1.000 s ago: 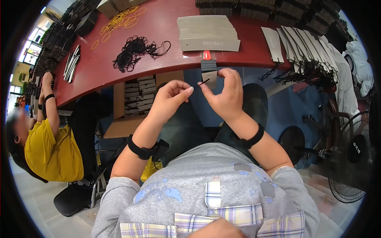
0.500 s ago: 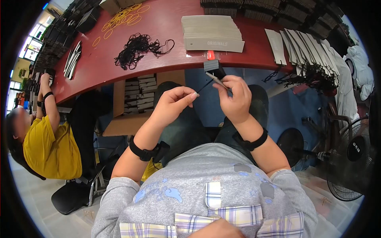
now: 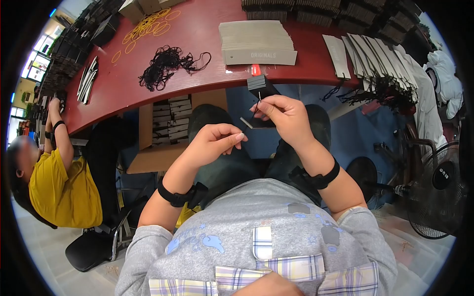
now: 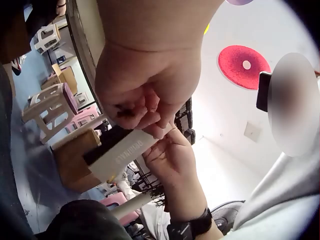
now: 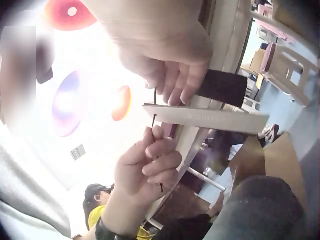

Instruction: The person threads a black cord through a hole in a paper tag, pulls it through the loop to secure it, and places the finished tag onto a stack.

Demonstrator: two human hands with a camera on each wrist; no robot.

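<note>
Left hand (image 3: 217,143) has dropped toward 6 o'clock over the last half second. Its thumb and finger pinch a black cord (image 5: 153,122); right hand (image 3: 285,118) pinches cord too. Printed tag (image 5: 215,120) sits between hands, cord at its end; can't tell if right fingers touch it. Head view: tag stack (image 3: 256,42) at 12 o'clock, cord heap (image 3: 167,66) at 11.

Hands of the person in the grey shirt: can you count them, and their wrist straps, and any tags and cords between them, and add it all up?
Hands: 2 (left hand, right hand)
Wrist straps: 2 (left strap, right strap)
Tags: 1 (pale printed tag)
Cords: 1 (black cord)
Total: 6
</note>
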